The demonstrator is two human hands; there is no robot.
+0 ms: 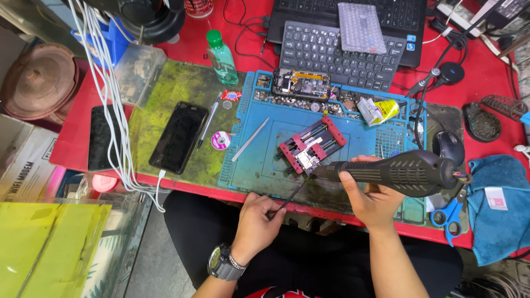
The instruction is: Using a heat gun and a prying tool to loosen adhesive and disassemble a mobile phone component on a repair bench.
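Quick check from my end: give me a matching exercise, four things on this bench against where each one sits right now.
Things:
1. hot-air handle
2. red clamp jig
3. black phone
4. green-capped bottle

Places:
A. on the blue work mat, holding a small board
B. in the right hand, nozzle towards the jig
C. standing on the red table behind the mats
D. lying flat on the stained green mat

Pairs: 1-B, 2-A, 3-D, 4-C.
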